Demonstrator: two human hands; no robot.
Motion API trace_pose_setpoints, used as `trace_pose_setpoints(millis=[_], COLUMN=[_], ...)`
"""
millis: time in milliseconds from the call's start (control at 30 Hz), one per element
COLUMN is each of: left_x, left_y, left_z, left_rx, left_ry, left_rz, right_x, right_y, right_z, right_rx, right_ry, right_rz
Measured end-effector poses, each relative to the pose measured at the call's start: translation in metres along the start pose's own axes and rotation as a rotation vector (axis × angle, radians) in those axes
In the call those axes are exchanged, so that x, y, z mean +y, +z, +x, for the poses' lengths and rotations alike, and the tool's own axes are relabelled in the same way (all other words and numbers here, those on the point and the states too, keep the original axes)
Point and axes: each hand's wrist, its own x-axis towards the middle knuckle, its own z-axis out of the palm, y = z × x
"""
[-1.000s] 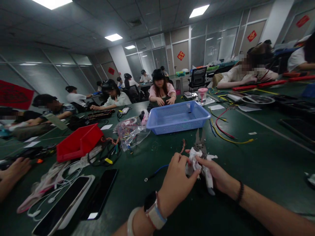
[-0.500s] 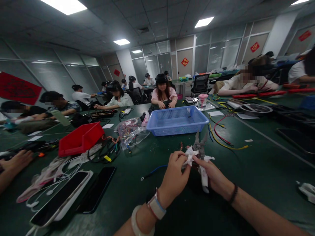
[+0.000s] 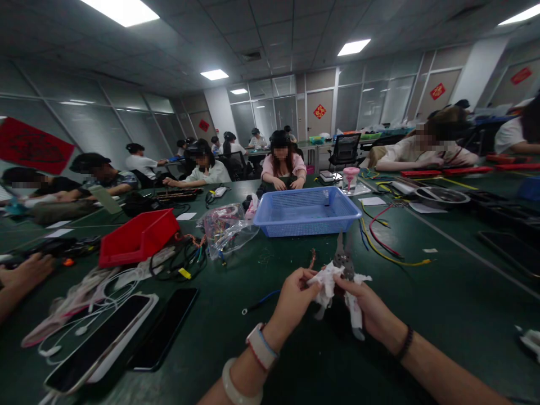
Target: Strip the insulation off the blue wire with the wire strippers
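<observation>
My left hand (image 3: 296, 297) pinches a crumpled white tissue (image 3: 325, 280) between thumb and fingers. Close beside it, my right hand (image 3: 371, 306) grips grey metal pliers (image 3: 345, 260) whose jaws point away from me, slightly parted. White material also covers the handles of the pliers; whether it is all one piece I cannot tell. Part of the handles is hidden behind my right fingers and the tissue. Just beyond my left hand lies a short bit of bare copper wire (image 3: 313, 259). A blue wire with a ring terminal (image 3: 245, 311) rests to the left of that hand.
A blue plastic basket (image 3: 307, 228) stands ahead, with a red bin (image 3: 137, 239) and a clear bag of wires (image 3: 228, 230) to its left. Two phones, a dark one (image 3: 166, 329) included, and white earphones lie at left. Coloured wires (image 3: 392, 260) lie right. Co-workers sit around.
The tissue is drawn out wider between my hands, and both hands sit slightly lower in view. The jaws of the pliers have come closer together. The view has shifted slightly.
</observation>
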Motion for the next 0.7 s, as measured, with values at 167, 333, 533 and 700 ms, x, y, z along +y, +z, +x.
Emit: trace_pose_setpoints(millis=[167, 333, 533, 700], left_x=[-0.007, -0.002, 0.007, -0.003], left_y=[0.002, 0.006, 0.01, 0.008], left_z=[-0.002, -0.01, -0.016, -0.012], left_rx=[0.008, 0.166, -0.025, 0.054], left_ry=[-0.082, 0.258, 0.33, 0.355], left_rz=[0.011, 0.374, 0.537, 0.505], right_x=[0.0, -0.001, -0.003, -0.008], right_y=[0.002, 0.002, 0.0, 0.006], right_z=[-0.003, -0.001, 0.002, -0.001], right_rx=[-0.024, -0.035, -0.012, -0.005], right_ry=[-0.025, -0.098, -0.164, -0.132], right_rz=[-0.035, -0.071, -0.102, -0.089])
